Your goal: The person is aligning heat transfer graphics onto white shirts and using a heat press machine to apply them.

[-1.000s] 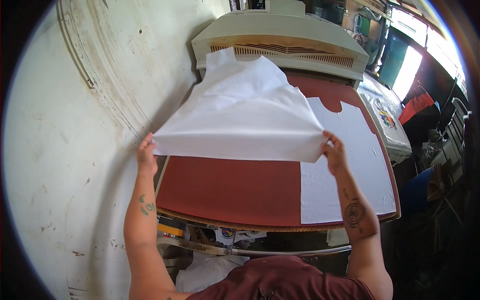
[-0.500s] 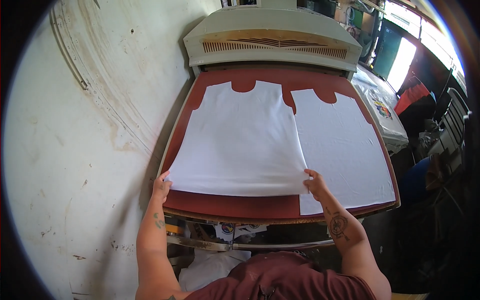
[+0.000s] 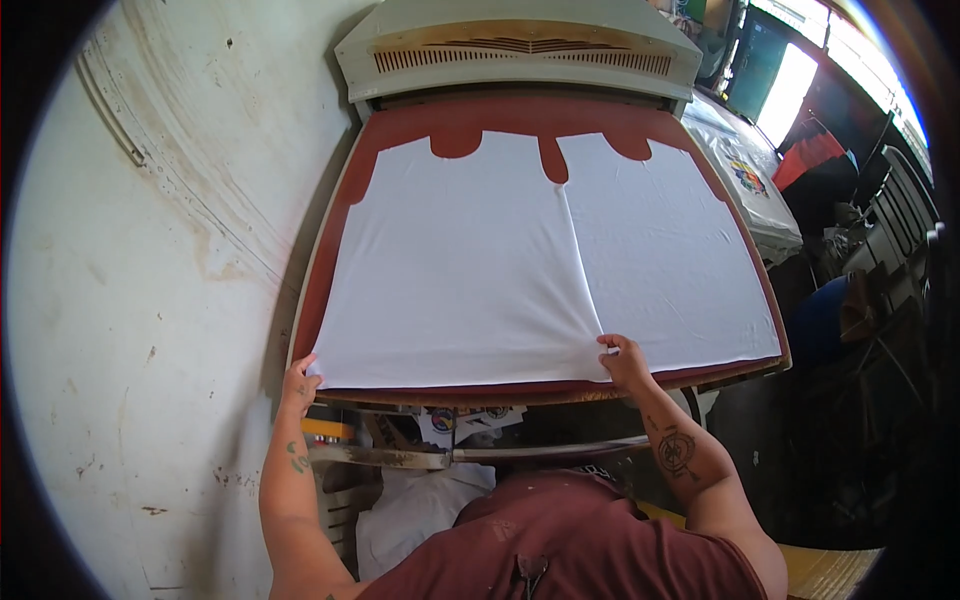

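Note:
Two white shirt-shaped fabric panels with cut-out necklines lie side by side on a flat red bed (image 3: pixel 392 121). My left hand (image 3: pixel 300 386) pinches the lower left corner of the left panel (image 3: pixel 445 270). Its lower right corner is between the fingers of my right hand (image 3: pixel 624 362). Creases fan out from the right-hand grip, and the bottom edge runs nearly straight just inside the bed's front edge. The right panel (image 3: pixel 670 260) lies flat with small wrinkles, untouched, its left side meeting or partly under the left panel.
Behind the bed rises a pale grey machine housing (image 3: pixel 520 30) with a slotted vent. A stained white wall (image 3: pixel 170 300) stands close on the left. To the right are a white printed fabric stack (image 3: pixel 750 200) and a metal chair (image 3: pixel 905 205). A metal bar (image 3: pixel 380 457) runs below the bed.
Both hands have drawn the left panel toward me, bringing its bottom edge closer to the bed's front edge. Creases now spread from its right corner. The whole view has also shifted.

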`<state>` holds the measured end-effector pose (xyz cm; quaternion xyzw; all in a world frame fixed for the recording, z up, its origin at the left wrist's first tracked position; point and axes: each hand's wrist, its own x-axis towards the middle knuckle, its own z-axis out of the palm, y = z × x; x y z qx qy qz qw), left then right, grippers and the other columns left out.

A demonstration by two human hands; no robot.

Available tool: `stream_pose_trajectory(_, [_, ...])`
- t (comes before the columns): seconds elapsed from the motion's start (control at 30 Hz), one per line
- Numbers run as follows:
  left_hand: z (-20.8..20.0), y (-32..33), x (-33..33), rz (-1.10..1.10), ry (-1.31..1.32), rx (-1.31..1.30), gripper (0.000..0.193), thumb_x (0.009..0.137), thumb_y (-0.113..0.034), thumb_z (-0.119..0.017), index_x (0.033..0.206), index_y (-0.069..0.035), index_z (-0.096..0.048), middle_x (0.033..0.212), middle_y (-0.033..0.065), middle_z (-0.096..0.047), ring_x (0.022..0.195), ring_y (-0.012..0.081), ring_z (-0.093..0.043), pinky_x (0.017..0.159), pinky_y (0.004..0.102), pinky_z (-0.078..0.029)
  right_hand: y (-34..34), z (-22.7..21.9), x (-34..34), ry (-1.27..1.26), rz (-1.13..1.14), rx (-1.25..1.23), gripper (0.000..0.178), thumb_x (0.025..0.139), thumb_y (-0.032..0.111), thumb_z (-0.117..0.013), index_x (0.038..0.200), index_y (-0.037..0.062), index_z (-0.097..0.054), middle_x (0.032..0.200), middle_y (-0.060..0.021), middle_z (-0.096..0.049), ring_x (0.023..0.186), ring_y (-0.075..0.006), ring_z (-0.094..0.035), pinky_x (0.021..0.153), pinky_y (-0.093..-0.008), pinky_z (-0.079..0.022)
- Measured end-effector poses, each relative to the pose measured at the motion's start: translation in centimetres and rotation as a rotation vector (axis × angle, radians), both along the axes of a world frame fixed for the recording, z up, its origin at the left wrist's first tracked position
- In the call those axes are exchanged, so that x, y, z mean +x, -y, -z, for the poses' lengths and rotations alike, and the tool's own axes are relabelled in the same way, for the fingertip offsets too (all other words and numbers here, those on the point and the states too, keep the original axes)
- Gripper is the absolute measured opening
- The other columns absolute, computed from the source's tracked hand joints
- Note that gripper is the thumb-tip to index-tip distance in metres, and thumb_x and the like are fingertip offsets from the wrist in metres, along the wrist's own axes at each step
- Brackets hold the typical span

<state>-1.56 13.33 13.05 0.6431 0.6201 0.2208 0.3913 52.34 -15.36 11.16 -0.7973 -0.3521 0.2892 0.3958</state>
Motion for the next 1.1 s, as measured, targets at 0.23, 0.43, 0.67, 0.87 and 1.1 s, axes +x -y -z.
stream_pose_trajectory(0.23, [2.3,4.2,-1.2,-0.014,-0.228,0.287,0.049,0.077,0.000,-0.061,0.125,-0.001,-0.051,0.115,0.0139,-0.058,0.104,0.0221,-0.057,0.088,0.0308,-0.045,2.6,-0.9,-1.0,0.149,-0.041,0.088,0.025,0.079,0.009,-0.059,0.103,0.0020,-0.062,0.080,-0.0095,-0.063,0.072,-0.0188,-0.060,0.068,-0.0318,-0.048])
stream_pose_trajectory(0.43, [8.4,20.2,-5.1,-0.331,-0.005,-0.010,0.036,0.080,-0.002,-0.059,0.115,-0.003,-0.056,0.106,0.0083,-0.060,0.090,0.0166,-0.057,0.085,0.0293,-0.045,9.4,-3.4,-6.6,-0.280,-0.610,-0.174,0.019,0.082,0.018,-0.062,0.094,0.0039,-0.066,0.086,-0.0112,-0.066,0.077,-0.0216,-0.062,0.073,-0.0334,-0.048])
stream_pose_trajectory(0.67, [12.5,45.6,3.3,0.006,-0.233,-0.438,0.039,0.077,-0.011,-0.066,0.116,-0.007,-0.058,0.097,0.0060,-0.065,0.077,0.0165,-0.059,0.073,0.0295,-0.049,17.3,13.2,-9.5,-0.528,-0.842,-0.541,0.023,0.083,0.022,-0.063,0.101,0.0074,-0.064,0.093,-0.0056,-0.067,0.090,-0.0148,-0.061,0.080,-0.0303,-0.046])
stream_pose_trajectory(0.87, [8.4,53.6,5.4,-0.078,-0.205,-0.720,0.038,0.084,-0.018,-0.062,0.118,-0.002,-0.056,0.101,0.0097,-0.065,0.090,0.0183,-0.062,0.082,0.0300,-0.047,13.7,35.7,-13.3,-0.459,-0.515,-0.452,0.028,0.082,0.029,-0.065,0.098,0.0057,-0.064,0.085,-0.0074,-0.065,0.086,-0.0173,-0.061,0.078,-0.0333,-0.047])
stream_pose_trajectory(1.1, [6.9,62.6,-2.6,-0.474,-0.338,-0.768,0.036,0.083,-0.018,-0.063,0.114,0.001,-0.058,0.100,0.0119,-0.066,0.095,0.0190,-0.062,0.086,0.0300,-0.046,-0.1,40.7,-17.6,-0.434,0.124,-0.420,0.038,0.082,0.033,-0.063,0.110,0.0063,-0.061,0.105,-0.0115,-0.065,0.100,-0.0269,-0.060,0.087,-0.0362,-0.045])
